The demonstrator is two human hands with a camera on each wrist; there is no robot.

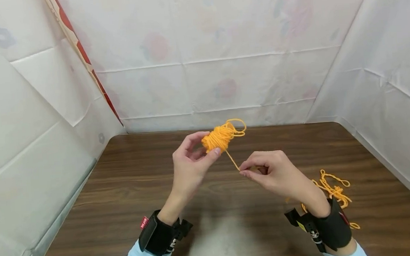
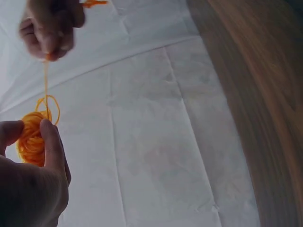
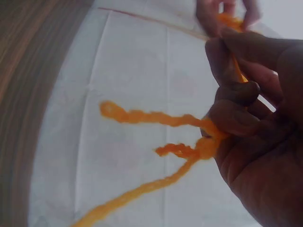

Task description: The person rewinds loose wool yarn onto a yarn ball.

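A small orange yarn ball [image 1: 219, 138] sits above the wooden table [image 1: 124, 195], pinched by the left hand [image 1: 189, 164]; a taut strand [image 1: 233, 160] runs to the right hand [image 1: 274, 172], which pinches it, loose yarn [image 1: 332, 192] lying beside that wrist

The right hand [image 1: 276, 174] is hiding part of the loose yarn [image 1: 332, 190] on the counter [image 1: 124, 195]; the right wrist view is blurring the strand [image 3: 142, 116].
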